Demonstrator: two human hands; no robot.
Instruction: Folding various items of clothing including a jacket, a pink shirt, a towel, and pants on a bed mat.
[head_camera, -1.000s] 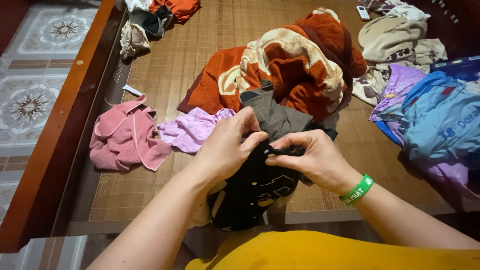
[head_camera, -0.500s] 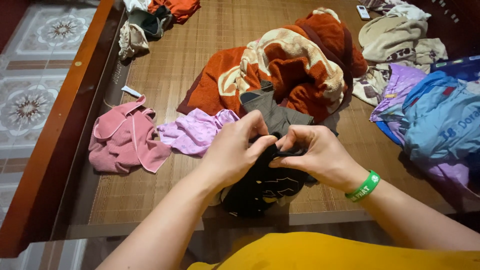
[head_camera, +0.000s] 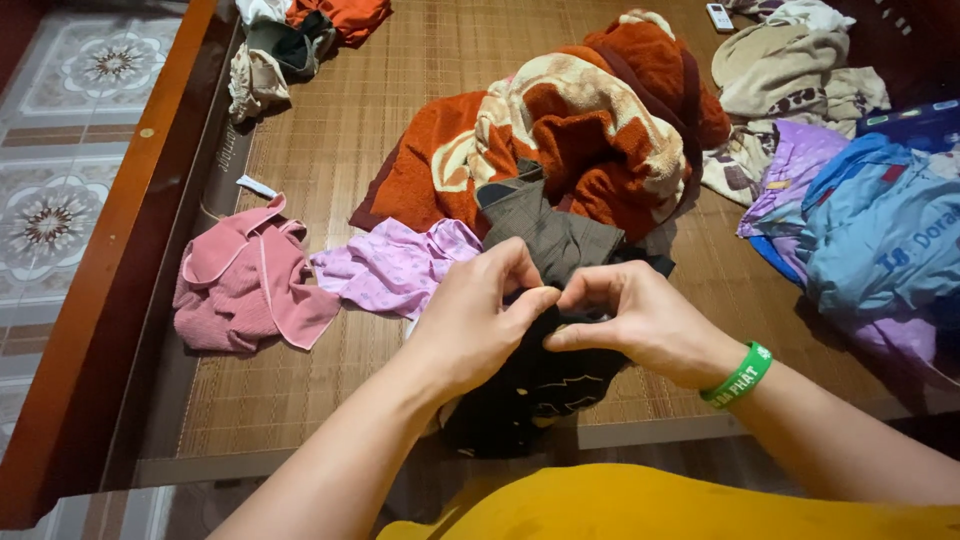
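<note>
A black garment (head_camera: 535, 390) with a pale zigzag print lies bunched at the near edge of a woven mat. My left hand (head_camera: 480, 320) and my right hand (head_camera: 635, 320) meet over its top edge, fingers pinched on the dark cloth, thumbs nearly touching. A green wristband (head_camera: 738, 376) circles my right wrist. Just beyond the hands lies a grey-brown checked garment (head_camera: 545, 230), and to the left of them a lilac cloth (head_camera: 395, 265).
An orange and cream blanket (head_camera: 570, 130) is heaped at centre. A pink garment (head_camera: 245, 285) lies left, near the wooden bed rail (head_camera: 120, 260). Blue and purple clothes (head_camera: 870, 230) pile at right, beige ones (head_camera: 780, 70) behind. More clothes (head_camera: 290, 40) sit far left.
Both hands have drawn together and lifted slightly, gathering the black garment's top edge between the fingertips. The rest of the clothing has not moved.
</note>
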